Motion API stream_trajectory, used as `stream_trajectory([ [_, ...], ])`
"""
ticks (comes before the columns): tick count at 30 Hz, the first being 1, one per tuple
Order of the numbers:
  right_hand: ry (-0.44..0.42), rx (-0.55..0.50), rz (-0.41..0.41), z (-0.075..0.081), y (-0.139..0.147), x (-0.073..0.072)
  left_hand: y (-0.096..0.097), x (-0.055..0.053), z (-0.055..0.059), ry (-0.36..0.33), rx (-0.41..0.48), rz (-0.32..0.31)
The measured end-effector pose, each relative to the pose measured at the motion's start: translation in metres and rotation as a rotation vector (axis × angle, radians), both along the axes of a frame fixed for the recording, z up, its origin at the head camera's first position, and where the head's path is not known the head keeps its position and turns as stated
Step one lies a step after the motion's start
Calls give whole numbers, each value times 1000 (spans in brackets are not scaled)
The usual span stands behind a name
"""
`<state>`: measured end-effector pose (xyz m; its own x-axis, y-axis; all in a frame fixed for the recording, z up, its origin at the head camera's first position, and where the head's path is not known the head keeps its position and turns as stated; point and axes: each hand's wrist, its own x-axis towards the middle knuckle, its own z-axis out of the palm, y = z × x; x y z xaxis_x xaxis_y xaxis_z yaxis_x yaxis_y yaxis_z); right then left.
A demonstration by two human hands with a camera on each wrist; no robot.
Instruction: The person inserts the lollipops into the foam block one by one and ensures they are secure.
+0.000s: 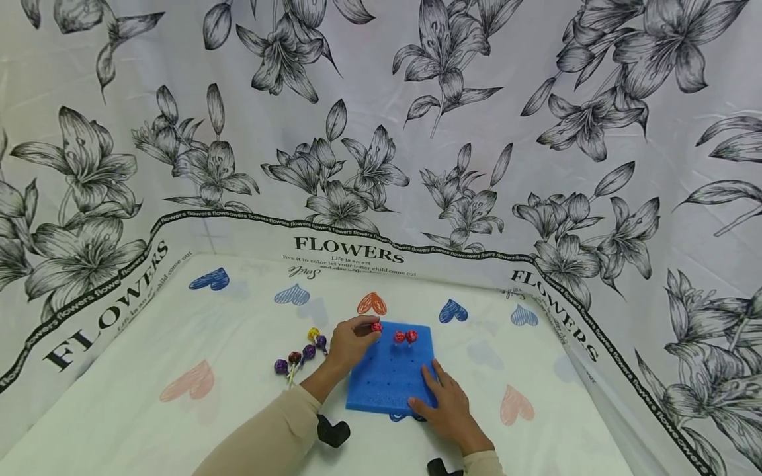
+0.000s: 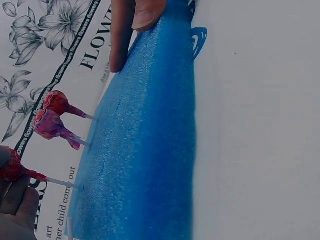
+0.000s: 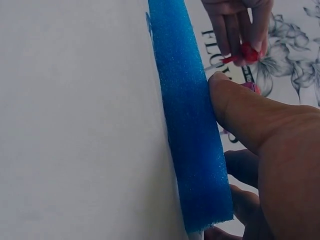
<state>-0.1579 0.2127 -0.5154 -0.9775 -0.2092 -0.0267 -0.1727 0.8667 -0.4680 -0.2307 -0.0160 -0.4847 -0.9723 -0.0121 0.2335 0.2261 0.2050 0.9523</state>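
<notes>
A blue foam block [image 1: 389,377] with small holes lies flat on the cloth. My left hand [image 1: 351,344] pinches the wrapped head of a red lollipop [image 1: 377,326] at the block's far left corner; in the left wrist view its white stick meets the foam. Two more wrapped lollipops [image 1: 405,336], reddish, stand upright in the block to the right of it. With fingers fairly straight, my right hand [image 1: 446,403] rests on the block's near right corner. The right wrist view shows the right thumb [image 3: 235,100] against the foam edge, with the other fingers partly hidden.
Left of the block lie several loose lollipops: a yellow one [image 1: 313,334], a dark red one [image 1: 294,357] and purple ones [image 1: 281,365]. A white cloth [image 1: 250,317] with printed hearts covers the table. Flower-printed fabric [image 1: 357,132] hangs behind and at the sides.
</notes>
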Motion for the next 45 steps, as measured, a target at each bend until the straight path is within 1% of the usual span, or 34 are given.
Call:
stream_trajectory([
  [6,-4,-8,0,3,0,0,0,-3,-3,8,-13,-15],
  [10,9,-9,8,2,1,-1,1,-2,-4,11,-29,-24],
  [19,22,-17,25,3,1,0,3,-5,-13,17,-76,-49],
  [24,20,-10,23,3,0,1,3,-4,-15,-9,-94,-44],
  [30,20,-1,19,2,0,3,2,-2,-14,6,-112,-32],
  [36,11,-9,14,3,0,3,-3,0,-9,28,-63,-37],
  [39,15,-8,15,3,0,3,-7,1,-5,54,-31,-29],
  [42,17,-8,16,3,0,3,-14,0,1,95,23,-5],
  [45,19,-9,17,2,0,3,-23,1,9,127,99,8],
])
